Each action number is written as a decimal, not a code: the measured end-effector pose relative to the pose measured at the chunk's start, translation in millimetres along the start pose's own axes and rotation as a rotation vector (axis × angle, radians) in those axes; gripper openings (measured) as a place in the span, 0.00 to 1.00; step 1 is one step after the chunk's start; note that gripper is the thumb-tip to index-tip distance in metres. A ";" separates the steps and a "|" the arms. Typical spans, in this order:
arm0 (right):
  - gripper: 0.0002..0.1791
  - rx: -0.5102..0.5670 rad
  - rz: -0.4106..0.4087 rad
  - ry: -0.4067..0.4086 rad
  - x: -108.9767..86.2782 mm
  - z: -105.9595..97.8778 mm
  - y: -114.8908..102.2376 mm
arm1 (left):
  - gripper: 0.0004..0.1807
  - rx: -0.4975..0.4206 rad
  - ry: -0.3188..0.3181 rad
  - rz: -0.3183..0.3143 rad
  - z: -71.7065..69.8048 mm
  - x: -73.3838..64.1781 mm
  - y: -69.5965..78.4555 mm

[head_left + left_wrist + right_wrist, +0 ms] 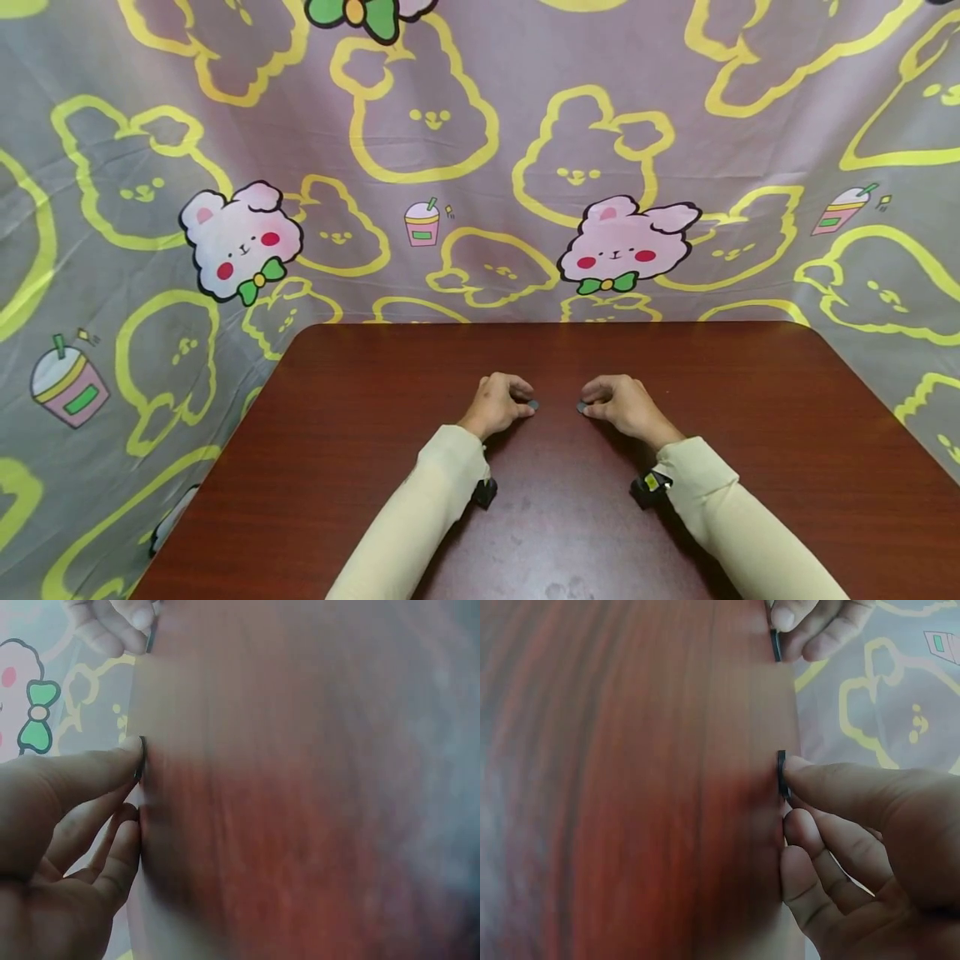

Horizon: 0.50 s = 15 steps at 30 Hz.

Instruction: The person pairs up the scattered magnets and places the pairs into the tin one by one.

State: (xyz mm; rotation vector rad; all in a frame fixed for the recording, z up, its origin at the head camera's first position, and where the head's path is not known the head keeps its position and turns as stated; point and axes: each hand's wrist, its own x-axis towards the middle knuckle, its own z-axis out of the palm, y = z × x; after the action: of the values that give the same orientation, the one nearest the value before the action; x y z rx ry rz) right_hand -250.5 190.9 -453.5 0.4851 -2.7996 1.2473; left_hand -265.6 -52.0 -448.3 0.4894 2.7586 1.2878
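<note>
Over the middle of the table, my left hand [496,405] pinches a small dark grey disc [533,405] at the tips of thumb and forefinger. Facing it, my right hand [624,407] pinches a similar disc [581,407] the same way. A short gap of bare wood separates the two discs. Edge-on in the left wrist view, the left disc [140,759] looks thin and black, close against the tabletop. The right disc [782,774] appears just as thin in the right wrist view, with the other fingers curved beside it and touching the wood.
A dark red-brown wooden table [360,500] with rounded far corners lies under both hands. Behind it and along its sides hangs a cloth [495,208] printed with cartoon bunnies and cups. Small black devices [486,492] are worn at the wrists, below the pale sleeves [420,508].
</note>
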 end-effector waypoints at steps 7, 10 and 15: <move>0.13 0.010 0.019 -0.001 1.3 5.6 -4.1 | 0.13 0.020 0.004 0.004 2.4 -0.1 2.4; 0.13 0.022 0.018 -0.003 2.2 8.6 -6.7 | 0.13 0.031 0.001 -0.005 3.3 -0.3 4.8; 0.13 0.030 0.026 -0.009 4.3 14.4 -9.7 | 0.13 0.021 0.001 -0.012 5.6 0.2 5.6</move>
State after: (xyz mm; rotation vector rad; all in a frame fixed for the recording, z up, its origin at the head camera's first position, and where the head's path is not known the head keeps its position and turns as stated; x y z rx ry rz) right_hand -250.4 173.1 -455.6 0.4589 -2.8073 1.2968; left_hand -263.3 -44.5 -447.7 0.4728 2.7737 1.2580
